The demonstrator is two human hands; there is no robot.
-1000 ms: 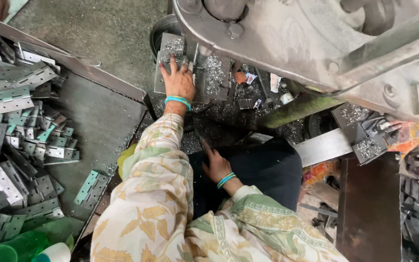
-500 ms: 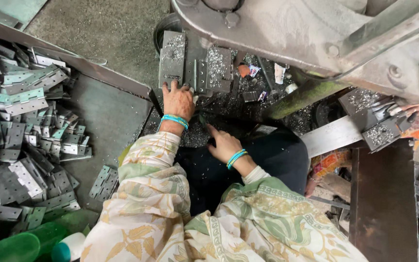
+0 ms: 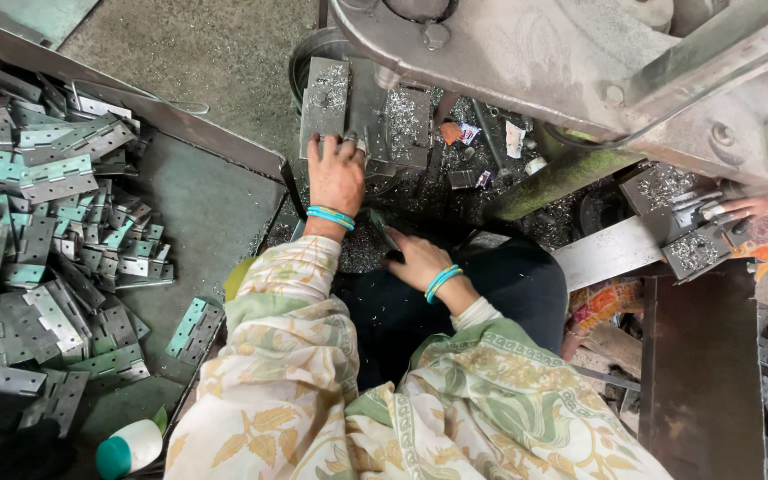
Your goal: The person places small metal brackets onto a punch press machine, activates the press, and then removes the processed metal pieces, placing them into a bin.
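- The left hand (image 3: 337,173) lies flat and open, palm down, its fingertips resting on the near edge of a grey metal block (image 3: 366,111) dusted with bright shavings; it grips nothing.
- That block sits at twelve o'clock from the hand, under the heavy grey machine arm (image 3: 571,62) that crosses the top of the view.
- The right hand (image 3: 418,258) is at four o'clock from the left one, low over a dark bed of metal swarf (image 3: 362,244). Its fingers curl loosely towards a thin dark piece at its ten o'clock; whether it pinches this piece I cannot tell, as the spot is dim.
- Both wrists wear turquoise bangles (image 3: 331,216), above floral cream sleeves (image 3: 286,356).
- At nine o'clock from the left hand a shallow metal tray (image 3: 211,200) holds a heap of flat hinges (image 3: 42,231), some grey, some with a greenish film.
- A white bottle with a teal cap (image 3: 131,447) lies at seven o'clock, near the tray's lower edge.
- At three o'clock, another person's hand (image 3: 744,207) touches a second shaving-strewn block (image 3: 682,222).
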